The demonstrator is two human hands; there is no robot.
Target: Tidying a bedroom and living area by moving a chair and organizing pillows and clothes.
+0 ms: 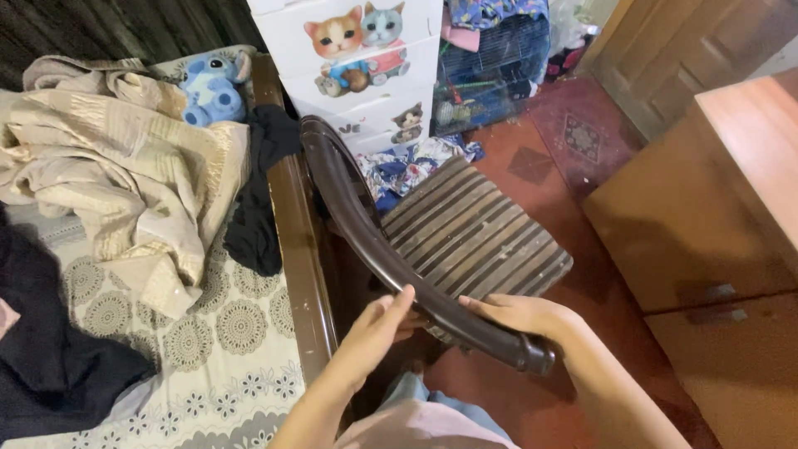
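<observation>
Head view: both hands grasp the brown chair by its backrest; left hand and right hand steady it. Bed lies left.

To your left lies a bed with a patterned sheet, a crumpled beige blanket and dark clothes. A blue plush toy sits at its far end. Far ahead stand white drawers with cat pictures; a wooden cabinet is on your right.
</observation>
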